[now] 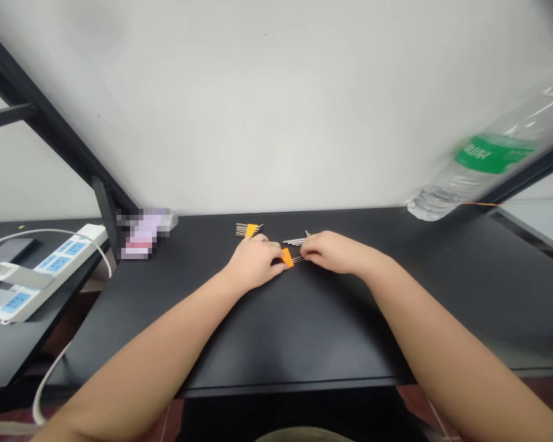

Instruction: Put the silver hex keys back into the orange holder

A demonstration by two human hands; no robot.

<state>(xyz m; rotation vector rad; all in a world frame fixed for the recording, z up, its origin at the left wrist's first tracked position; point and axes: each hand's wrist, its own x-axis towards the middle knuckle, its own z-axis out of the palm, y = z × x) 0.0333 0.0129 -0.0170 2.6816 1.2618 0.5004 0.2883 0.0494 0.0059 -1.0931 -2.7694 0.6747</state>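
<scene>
- From my remote station, through the head view, I had both bare hands working over the matte black counter [304,344], just beside each other near its middle.
- My left hand [258,263] was mostly closed, thumb and fingertips pressed on a small, flat, bright orange piece [287,257], which lay tilted between the two hands.
- A few slender, silvery metal rods [298,259] stuck out of that piece toward the right.
- My right hand [327,250] was curled, fingertips drawn together in a pinch at the far ends of those rods; how many it gripped I couldn't tell.
- Just behind that work lay some loose, pale silver rods [294,241], roughly side by side, close to my right fingers.
- Beyond my left hand rested a second orange piece [251,230] with a row of thin, dark metallic rods [240,229] projecting from it, partly hidden by my fingers.
- Well apart, at the right, a big clear plastic bottle with a green label [493,153] stood by the off-white wall [276,110].
- At far left, I saw a long white power strip with blue socket panels [59,264].
</scene>
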